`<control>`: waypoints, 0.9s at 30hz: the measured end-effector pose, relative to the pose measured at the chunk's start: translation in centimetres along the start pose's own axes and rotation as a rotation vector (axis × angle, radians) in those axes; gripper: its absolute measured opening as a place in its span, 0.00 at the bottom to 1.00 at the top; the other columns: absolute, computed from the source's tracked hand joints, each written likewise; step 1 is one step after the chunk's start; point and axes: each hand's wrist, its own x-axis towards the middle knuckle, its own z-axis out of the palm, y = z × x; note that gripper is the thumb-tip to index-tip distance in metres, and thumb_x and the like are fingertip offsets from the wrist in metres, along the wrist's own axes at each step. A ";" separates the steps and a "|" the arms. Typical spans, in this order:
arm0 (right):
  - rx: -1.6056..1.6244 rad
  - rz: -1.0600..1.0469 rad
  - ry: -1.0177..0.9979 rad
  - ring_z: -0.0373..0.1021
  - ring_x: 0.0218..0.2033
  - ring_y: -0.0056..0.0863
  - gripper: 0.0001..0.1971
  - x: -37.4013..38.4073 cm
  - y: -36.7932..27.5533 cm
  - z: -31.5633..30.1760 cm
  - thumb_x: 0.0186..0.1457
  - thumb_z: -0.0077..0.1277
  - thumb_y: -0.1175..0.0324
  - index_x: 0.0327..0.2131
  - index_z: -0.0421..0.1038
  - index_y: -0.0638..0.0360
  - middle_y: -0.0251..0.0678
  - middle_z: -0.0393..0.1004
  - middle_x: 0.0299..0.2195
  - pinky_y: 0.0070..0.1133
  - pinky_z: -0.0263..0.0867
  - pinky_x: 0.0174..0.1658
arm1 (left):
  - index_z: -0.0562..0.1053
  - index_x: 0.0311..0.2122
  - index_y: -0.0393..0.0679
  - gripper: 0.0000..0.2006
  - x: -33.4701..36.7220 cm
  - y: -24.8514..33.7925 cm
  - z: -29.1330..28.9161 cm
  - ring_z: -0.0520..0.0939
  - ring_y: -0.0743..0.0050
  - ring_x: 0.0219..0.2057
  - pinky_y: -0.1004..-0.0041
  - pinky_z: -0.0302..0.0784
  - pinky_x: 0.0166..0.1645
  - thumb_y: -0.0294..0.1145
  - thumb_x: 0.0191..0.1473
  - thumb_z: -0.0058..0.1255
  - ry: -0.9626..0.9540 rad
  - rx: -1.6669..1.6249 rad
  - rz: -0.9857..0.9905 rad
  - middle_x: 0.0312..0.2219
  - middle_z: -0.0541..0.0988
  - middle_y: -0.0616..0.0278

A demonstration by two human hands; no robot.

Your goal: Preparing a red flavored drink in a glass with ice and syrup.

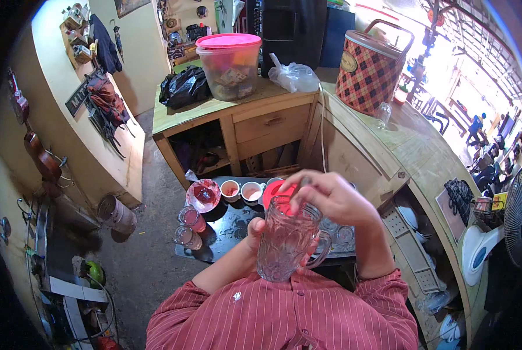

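Left hand (256, 231), clear glass mug (285, 248), right hand (338, 203): mug held upright at centre, before a striped red shirt (243, 315).
Clock read from mug. At 9 o'clock, well apart: plain glass (187, 237), then glass of reddish liquid (192, 220), both on dark table (226, 221). At 10: bowl (204, 195) with red contents, then white cup (230, 191), red inside. Toward 11: second white cup (252, 193), pale pinkish contents. At 9, touching: left fingers, wrapped round mug. Near 11: red round item (269, 193), partly hidden. At 1, over mug's rim: right fingers, pinched together, apparently on dark slim handle (302, 185). At 3: further glasses (343, 234).
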 end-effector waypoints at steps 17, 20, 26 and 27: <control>0.376 0.188 0.115 0.69 0.19 0.11 0.13 -0.2 1.7 -0.1 0.57 0.51 0.68 0.45 0.69 0.60 0.33 0.76 0.25 0.09 0.64 0.23 | 0.55 0.60 0.38 0.51 1.1 0.4 6.0 0.78 0.57 0.44 0.58 0.76 0.46 0.76 0.44 0.39 0.469 0.645 -0.153 0.47 0.72 0.50; 0.632 0.202 0.432 0.67 0.17 0.11 0.10 -0.9 1.2 -3.6 0.57 0.52 0.69 0.41 0.71 0.61 0.32 0.76 0.25 0.10 0.65 0.22 | 0.52 0.62 0.40 0.53 1.2 0.5 6.3 0.76 0.57 0.46 0.56 0.76 0.47 0.79 0.44 0.29 0.508 0.638 -0.143 0.51 0.69 0.50; 0.486 0.287 0.089 0.71 0.18 0.15 0.08 -1.0 1.5 -1.4 0.58 0.50 0.68 0.38 0.69 0.63 0.36 0.76 0.24 0.09 0.65 0.20 | 0.52 0.62 0.39 0.54 1.0 0.4 5.0 0.72 0.65 0.50 0.66 0.69 0.54 0.79 0.43 0.31 0.391 0.818 -0.030 0.53 0.66 0.55; 0.545 0.274 0.268 0.71 0.19 0.14 0.08 -1.3 0.9 -2.4 0.58 0.50 0.69 0.38 0.70 0.63 0.35 0.76 0.24 0.10 0.66 0.22 | 0.53 0.62 0.38 0.54 0.8 0.4 5.5 0.72 0.68 0.50 0.68 0.68 0.55 0.79 0.43 0.34 0.404 0.824 -0.060 0.53 0.67 0.56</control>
